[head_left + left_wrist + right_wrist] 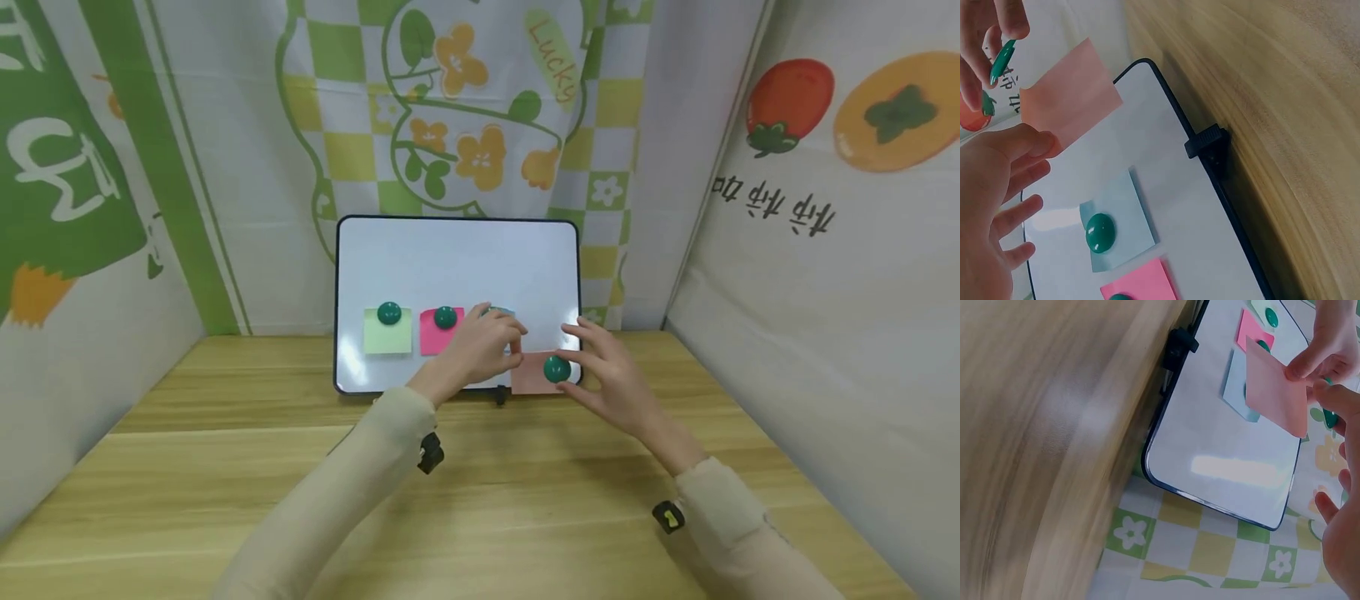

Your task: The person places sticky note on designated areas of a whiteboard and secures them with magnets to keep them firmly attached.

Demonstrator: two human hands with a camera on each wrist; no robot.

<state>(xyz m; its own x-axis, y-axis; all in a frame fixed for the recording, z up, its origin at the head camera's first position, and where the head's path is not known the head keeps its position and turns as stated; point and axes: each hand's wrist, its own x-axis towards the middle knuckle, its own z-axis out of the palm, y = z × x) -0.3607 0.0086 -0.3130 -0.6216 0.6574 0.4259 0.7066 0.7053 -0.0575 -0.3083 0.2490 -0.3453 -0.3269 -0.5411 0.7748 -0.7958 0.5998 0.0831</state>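
My left hand [480, 343] pinches a salmon sticky note [528, 375] by its edge between thumb and finger, in front of the lower right part of a whiteboard [457, 258]. Just to its right, my right hand [618, 387] holds a round green magnet [557, 368] between thumb and fingers, close beside the note. On the board a pale green note [387, 340], a bright pink note [433, 337] and a light blue note [1129, 212] sit in a row, each under a green magnet. The left hand largely covers the blue note in the head view.
The black-framed board leans upright at the back of a wooden table [510, 517]. A black clip [501, 395] stands at its bottom edge. Printed cloth [352, 108] hangs behind and on both sides.
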